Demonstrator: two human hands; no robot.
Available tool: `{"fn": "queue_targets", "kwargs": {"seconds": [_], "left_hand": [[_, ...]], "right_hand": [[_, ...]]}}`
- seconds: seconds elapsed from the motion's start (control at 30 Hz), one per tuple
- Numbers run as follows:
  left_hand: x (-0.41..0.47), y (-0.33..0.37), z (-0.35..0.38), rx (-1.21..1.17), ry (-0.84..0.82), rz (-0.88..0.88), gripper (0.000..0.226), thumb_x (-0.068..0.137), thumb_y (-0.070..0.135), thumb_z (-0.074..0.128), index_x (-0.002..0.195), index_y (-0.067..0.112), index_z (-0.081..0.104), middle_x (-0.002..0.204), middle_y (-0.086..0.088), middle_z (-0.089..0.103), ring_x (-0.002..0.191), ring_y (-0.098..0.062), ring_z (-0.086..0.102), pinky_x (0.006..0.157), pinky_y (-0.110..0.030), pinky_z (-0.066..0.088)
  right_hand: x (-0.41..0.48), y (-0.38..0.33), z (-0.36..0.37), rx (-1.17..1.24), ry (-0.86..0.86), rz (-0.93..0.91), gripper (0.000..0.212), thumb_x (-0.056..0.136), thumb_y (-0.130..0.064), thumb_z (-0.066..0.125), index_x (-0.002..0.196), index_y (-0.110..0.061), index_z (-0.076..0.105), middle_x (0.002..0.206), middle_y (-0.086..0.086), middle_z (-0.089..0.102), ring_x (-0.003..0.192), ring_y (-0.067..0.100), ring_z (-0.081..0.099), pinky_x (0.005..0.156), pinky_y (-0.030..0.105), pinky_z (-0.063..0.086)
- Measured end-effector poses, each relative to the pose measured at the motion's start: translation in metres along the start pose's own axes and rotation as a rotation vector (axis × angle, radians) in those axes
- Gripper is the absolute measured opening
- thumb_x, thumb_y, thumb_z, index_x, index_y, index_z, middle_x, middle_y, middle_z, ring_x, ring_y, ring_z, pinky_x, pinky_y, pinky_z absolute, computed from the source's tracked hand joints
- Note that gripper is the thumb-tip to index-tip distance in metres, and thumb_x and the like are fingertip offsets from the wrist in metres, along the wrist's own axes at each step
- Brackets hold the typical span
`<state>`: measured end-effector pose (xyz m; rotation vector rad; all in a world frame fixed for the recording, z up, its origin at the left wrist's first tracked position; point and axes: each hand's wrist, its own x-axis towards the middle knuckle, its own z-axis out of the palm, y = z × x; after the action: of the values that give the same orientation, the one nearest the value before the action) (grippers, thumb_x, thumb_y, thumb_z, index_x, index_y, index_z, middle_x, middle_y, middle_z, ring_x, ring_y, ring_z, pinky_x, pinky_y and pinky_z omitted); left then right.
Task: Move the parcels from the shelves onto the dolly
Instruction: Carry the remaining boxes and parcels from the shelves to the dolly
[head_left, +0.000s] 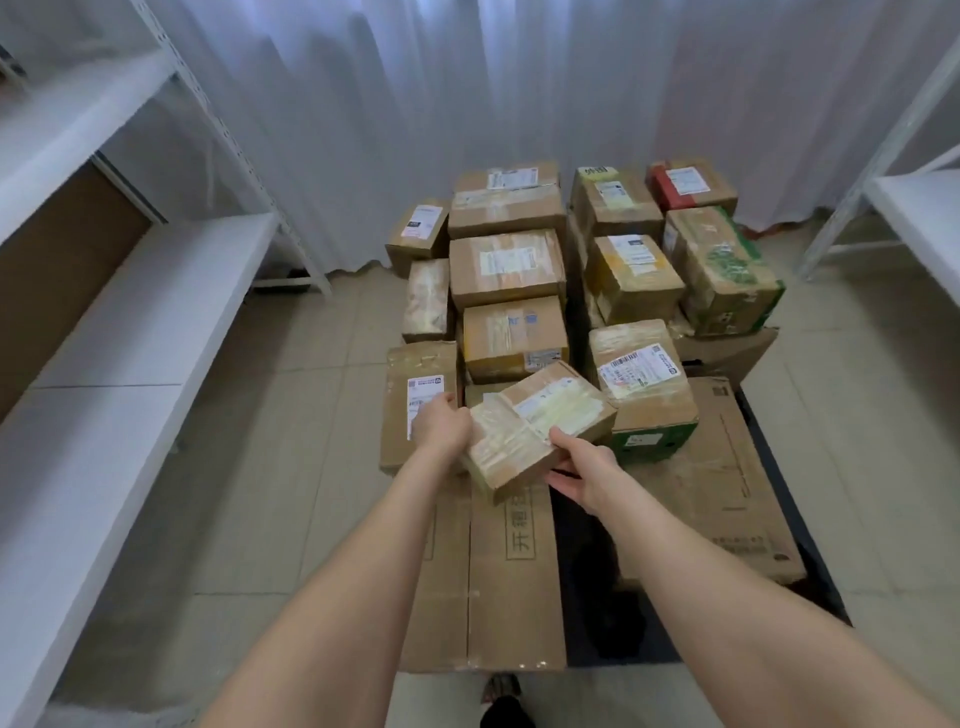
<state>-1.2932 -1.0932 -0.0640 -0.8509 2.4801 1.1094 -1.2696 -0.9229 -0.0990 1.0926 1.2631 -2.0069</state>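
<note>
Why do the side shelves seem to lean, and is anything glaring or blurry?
Head view: the wide-angle lens bows the left shelf and right shelf outward; light is soft, no hard shadows; tape on the parcel in the left hand and right hand shines faintly; label print is too soft to read.

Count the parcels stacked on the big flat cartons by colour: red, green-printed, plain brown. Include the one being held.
Red parcel: 1
Green-printed parcels: 2
Plain brown parcels: 10, including the held parcel gripped by the left hand and right hand
Total: 13
</note>
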Motion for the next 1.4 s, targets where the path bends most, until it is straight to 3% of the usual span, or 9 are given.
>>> {"fn": "queue_targets", "kwargs": {"seconds": [0.17, 0.37, 0.57, 0.73, 0.87, 1.07, 1.2, 1.33, 1.4], "left_hand": [[0.048, -0.012, 0.017, 0.143, -0.043, 0.127, 0.041, 0.094, 0.016, 0.047, 0.134, 0.014, 0.052, 0.136, -0.01, 0.049, 0.116, -0.027, 0.054, 0.095, -0.035, 0.046], [0.092, -0.028, 0.048, 0.283, -0.147, 0.217, 0.044, 0.093, 0.012, 0.049, 0.137, 0.012, 0.047, 0.138, -0.011, 0.042, 0.125, -0.027, 0.045, 0.101, -0.034, 0.039], [0.134, -0.042, 0.084, 0.327, -0.163, 0.249, 0.048, 0.094, 0.006, 0.043, 0.141, 0.011, 0.042, 0.145, -0.01, 0.039, 0.132, -0.028, 0.04, 0.108, -0.037, 0.036], [0.15, -0.051, 0.114, 0.417, -0.275, 0.272, 0.048, 0.096, 0.006, 0.038, 0.144, 0.007, 0.036, 0.15, -0.012, 0.036, 0.136, -0.028, 0.037, 0.11, -0.036, 0.032], [0.153, -0.049, 0.122, 0.423, -0.331, 0.21, 0.044, 0.096, 0.004, 0.038, 0.14, 0.005, 0.041, 0.142, -0.015, 0.045, 0.129, -0.03, 0.044, 0.104, -0.034, 0.037], [0.157, -0.041, 0.121, 0.418, -0.321, 0.182, 0.046, 0.095, 0.003, 0.038, 0.141, 0.005, 0.04, 0.144, -0.016, 0.042, 0.133, -0.03, 0.04, 0.106, -0.035, 0.034], [0.157, -0.035, 0.12, 0.416, -0.325, 0.163, 0.047, 0.095, 0.003, 0.04, 0.142, 0.005, 0.038, 0.146, -0.016, 0.041, 0.134, -0.028, 0.04, 0.105, -0.033, 0.034], [0.156, -0.033, 0.121, 0.427, -0.308, 0.145, 0.048, 0.094, -0.002, 0.037, 0.141, 0.003, 0.038, 0.145, -0.016, 0.041, 0.133, -0.03, 0.04, 0.105, -0.034, 0.035], [0.149, -0.028, 0.116, 0.439, -0.312, 0.14, 0.048, 0.093, -0.001, 0.037, 0.141, 0.003, 0.038, 0.145, -0.016, 0.041, 0.133, -0.03, 0.04, 0.105, -0.034, 0.035]], "right_hand": [[0.048, 0.026, 0.042, 0.202, 0.171, -0.014, 0.041, 0.086, -0.009, 0.07, 0.123, -0.005, 0.053, 0.122, 0.016, 0.061, 0.107, 0.029, 0.063, 0.091, 0.044, 0.055], [0.108, 0.031, 0.065, 0.333, 0.303, -0.057, 0.041, 0.088, -0.009, 0.068, 0.127, -0.005, 0.054, 0.122, 0.014, 0.061, 0.1, 0.025, 0.063, 0.08, 0.031, 0.059], [0.175, 0.037, 0.077, 0.263, 0.287, -0.05, 0.025, 0.092, -0.011, 0.065, 0.115, -0.005, 0.057, 0.121, 0.012, 0.062, 0.077, 0.017, 0.063, 0.077, 0.029, 0.059], [0.206, 0.04, 0.072, 0.219, 0.251, -0.015, 0.025, 0.095, -0.001, 0.055, 0.12, -0.001, 0.056, 0.122, 0.018, 0.062, 0.106, 0.029, 0.064, 0.085, 0.034, 0.058], [0.214, 0.041, 0.066, 0.237, 0.261, -0.008, 0.025, 0.096, -0.001, 0.051, 0.12, -0.002, 0.056, 0.117, 0.016, 0.064, 0.101, 0.028, 0.066, 0.08, 0.03, 0.058], [0.218, 0.029, 0.071, 0.253, 0.129, -0.015, 0.038, 0.096, 0.006, 0.047, 0.133, 0.002, 0.048, 0.126, 0.023, 0.058, 0.111, 0.033, 0.062, 0.09, 0.039, 0.056], [0.21, 0.025, 0.084, 0.104, 0.069, 0.056, 0.037, 0.097, 0.004, 0.044, 0.134, 0.004, 0.048, 0.132, 0.02, 0.055, 0.114, 0.032, 0.06, 0.075, 0.033, 0.055], [0.208, 0.018, 0.075, 0.02, 0.093, 0.084, 0.038, 0.098, 0.0, 0.044, 0.136, -0.001, 0.047, 0.139, 0.018, 0.049, 0.125, 0.032, 0.052, 0.091, 0.038, 0.052], [0.201, 0.015, 0.068, -0.063, 0.13, 0.063, 0.036, 0.096, -0.002, 0.049, 0.132, -0.003, 0.051, 0.134, 0.016, 0.052, 0.12, 0.029, 0.053, 0.088, 0.036, 0.052]]}}
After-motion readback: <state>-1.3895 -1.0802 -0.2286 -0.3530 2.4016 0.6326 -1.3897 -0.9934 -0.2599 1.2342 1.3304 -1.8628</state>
